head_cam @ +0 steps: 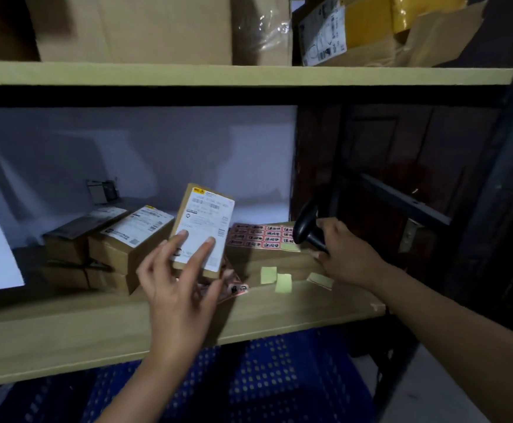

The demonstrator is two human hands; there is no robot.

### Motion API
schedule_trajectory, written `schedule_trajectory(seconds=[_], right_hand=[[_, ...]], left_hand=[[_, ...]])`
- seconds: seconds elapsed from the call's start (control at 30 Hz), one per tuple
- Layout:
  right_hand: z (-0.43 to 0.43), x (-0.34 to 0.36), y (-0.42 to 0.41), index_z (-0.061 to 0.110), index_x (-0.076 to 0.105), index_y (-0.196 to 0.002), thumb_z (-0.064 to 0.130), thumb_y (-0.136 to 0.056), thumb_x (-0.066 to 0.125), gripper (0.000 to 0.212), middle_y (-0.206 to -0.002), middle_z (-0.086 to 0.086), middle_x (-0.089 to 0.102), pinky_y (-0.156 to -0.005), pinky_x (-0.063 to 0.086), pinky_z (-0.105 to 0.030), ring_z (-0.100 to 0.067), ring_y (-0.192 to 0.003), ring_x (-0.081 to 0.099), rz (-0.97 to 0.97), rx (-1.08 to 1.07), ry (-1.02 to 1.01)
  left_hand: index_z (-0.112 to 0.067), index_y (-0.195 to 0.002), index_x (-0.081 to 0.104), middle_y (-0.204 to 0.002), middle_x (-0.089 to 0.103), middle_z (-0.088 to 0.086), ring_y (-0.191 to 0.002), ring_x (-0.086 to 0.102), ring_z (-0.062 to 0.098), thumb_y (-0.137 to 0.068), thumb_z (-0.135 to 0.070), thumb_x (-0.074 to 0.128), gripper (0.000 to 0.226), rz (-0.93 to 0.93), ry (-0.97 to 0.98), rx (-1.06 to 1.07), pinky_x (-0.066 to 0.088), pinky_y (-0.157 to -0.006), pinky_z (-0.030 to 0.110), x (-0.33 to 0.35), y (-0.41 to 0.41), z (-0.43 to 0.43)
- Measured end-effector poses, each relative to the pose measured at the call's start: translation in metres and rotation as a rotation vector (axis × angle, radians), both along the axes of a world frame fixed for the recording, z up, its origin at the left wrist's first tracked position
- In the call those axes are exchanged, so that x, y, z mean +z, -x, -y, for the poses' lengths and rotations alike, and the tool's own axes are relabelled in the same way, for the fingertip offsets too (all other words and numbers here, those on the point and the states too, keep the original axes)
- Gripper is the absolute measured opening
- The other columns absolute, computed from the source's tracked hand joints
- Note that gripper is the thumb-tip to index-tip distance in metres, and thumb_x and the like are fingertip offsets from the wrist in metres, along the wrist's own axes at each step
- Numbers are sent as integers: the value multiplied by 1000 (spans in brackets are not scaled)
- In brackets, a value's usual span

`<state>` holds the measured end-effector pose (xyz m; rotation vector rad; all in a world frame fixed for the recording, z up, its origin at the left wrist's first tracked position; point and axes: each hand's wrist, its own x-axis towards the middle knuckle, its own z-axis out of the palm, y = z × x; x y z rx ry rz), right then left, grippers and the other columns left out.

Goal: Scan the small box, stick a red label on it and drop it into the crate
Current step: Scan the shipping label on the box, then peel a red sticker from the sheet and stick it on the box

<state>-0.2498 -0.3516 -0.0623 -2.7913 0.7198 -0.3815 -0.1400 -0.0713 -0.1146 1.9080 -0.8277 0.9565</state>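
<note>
A small cardboard box [205,219] with a white shipping label faces me, tilted upright above the shelf. My left hand [177,282] holds it from below, two fingers spread over the label. My right hand [345,256] grips the handle of a black barcode scanner [305,224] at the right of the shelf, its head level with the box. A sheet of red labels [258,236] lies on a flat carton between the box and the scanner. The blue perforated crate [264,377] sits under the shelf.
Several small labelled boxes [127,236] are stacked at the left on the wooden shelf [66,331]. Yellow backing scraps [276,279] and a loose red label [238,290] lie near the front. Big cartons fill the upper shelf [218,73]. A dark metal frame [401,206] stands right.
</note>
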Motion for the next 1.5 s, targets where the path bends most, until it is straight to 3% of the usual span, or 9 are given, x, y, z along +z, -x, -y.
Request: schedule_trajectory(seconds=[0.17,0.43,0.67,0.8,0.9,1.07,1.23,1.37,1.5], right_hand=[[39,-37,-7,12,34,-157,43,-96,55,71,-132,-15,59,-96,52,-42,-32,-118,61,-157,8,209],[59,-69,-5,13,32,-159,65,-95,47,83,-133,-21,59,-94,53,-45,-38,-117,61,4,-11,302],[28,-55,-10,17,53,-142,50,-97,52,56,-130,-13,60,-98,43,-48,-32,-118,54,78,86,561],[-24,-47,-41,18,66,-127,45,-93,53,46,-120,-8,66,-96,45,-48,-28,-113,58,191,252,405],[-59,-51,-70,26,72,-116,50,-91,55,38,-111,4,68,-95,49,-43,-17,-106,61,125,409,120],[-77,-63,-96,23,79,-92,25,-82,78,10,-92,10,73,-86,58,-41,-4,-84,65,57,490,-255],[-75,-70,-95,30,69,-88,39,-81,74,12,-84,5,75,-79,60,-46,-17,-81,70,63,440,-368],[-76,-68,-85,29,58,-90,30,-95,62,7,-87,1,75,-86,58,-50,-19,-86,71,107,482,-384],[-83,-49,-73,29,54,-91,29,-101,55,9,-85,-2,74,-83,57,-56,-25,-83,70,140,447,-373]], left_hand=[[-22,-132,72,-149,53,16,-130,48,48,-74,-16,93,62,4,-54,3,15,-123,17,-7,-5,-10],[-23,-130,73,-148,53,17,-131,45,45,-79,-31,85,52,18,-23,115,22,-119,26,-7,-16,-41],[-21,-129,74,-147,54,18,-131,47,45,-76,-24,93,57,-9,-23,159,20,-119,17,-7,-16,-62],[-21,-129,74,-147,54,17,-130,47,43,-79,-29,91,54,-26,-15,158,22,-118,16,-13,-15,-65],[-22,-130,73,-148,53,15,-131,44,38,-78,-27,92,55,-58,-20,142,22,-119,15,-19,-12,-66],[-26,-133,71,-151,51,10,-134,42,34,-80,-30,89,56,-68,-88,90,30,-120,27,-31,-8,-64],[-30,-134,70,-152,51,5,-136,41,31,-85,-42,83,52,-55,-136,56,31,-120,27,-40,-8,-57],[-32,-134,69,-153,50,1,-136,42,29,-92,-54,68,48,-65,-162,25,43,-116,40,-42,-9,-47],[-35,-136,67,-154,49,0,-136,41,28,-90,-54,70,49,-82,-154,27,47,-112,47,-43,-11,-42]])
